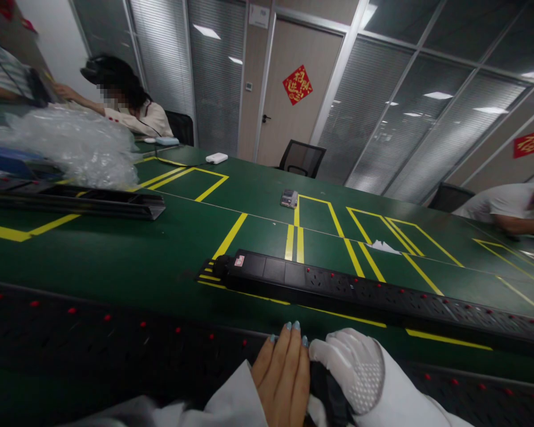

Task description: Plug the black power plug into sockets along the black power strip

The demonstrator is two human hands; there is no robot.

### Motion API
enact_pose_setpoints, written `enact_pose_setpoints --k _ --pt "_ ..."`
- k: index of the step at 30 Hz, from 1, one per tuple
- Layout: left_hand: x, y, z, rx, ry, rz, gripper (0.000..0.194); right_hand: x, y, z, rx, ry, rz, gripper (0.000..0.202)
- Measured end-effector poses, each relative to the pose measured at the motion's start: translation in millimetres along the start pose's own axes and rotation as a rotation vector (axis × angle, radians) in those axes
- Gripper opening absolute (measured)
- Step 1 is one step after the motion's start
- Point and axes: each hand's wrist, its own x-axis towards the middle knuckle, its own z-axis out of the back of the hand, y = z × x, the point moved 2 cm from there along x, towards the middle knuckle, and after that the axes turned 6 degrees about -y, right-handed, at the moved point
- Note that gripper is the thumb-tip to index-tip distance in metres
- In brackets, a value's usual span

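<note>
Yellow tape (230, 236) marks the green table (191, 237). Your left hand (285, 370) lies straight-fingered over the nearest black power strip (124, 341); your gloved right hand (352, 366) curls just beside, its hold unclear.

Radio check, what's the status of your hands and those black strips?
Left hand bare, fingers straight, over the near strip. Right hand gloved, curled; grip unclear. Farther strip lies just beyond both hands.
</note>
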Motion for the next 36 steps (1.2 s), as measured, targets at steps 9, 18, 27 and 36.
enact_pose_setpoints --k 9,18,27,36 --pt "-0.8 0.5 -0.9 -0.004 -0.003 -0.014 0.046 -1.6 0.5 -0.9 -0.011 -0.003 0.021 0.036" --pt "-0.2 0.9 0.0 -0.006 0.009 -0.024 0.044 1.9 0.8 1.5 -0.032 -0.021 0.014 0.040" --pt "-1.5 0.7 1.5 -0.015 0.025 -0.033 0.047 3.7 2.9 1.3 -0.013 -0.066 -0.006 0.041" --pt "0.8 1.8 3.2 -0.031 0.034 -0.028 0.053 1.9 1.9 0.7 -0.004 -0.042 0.008 0.037"
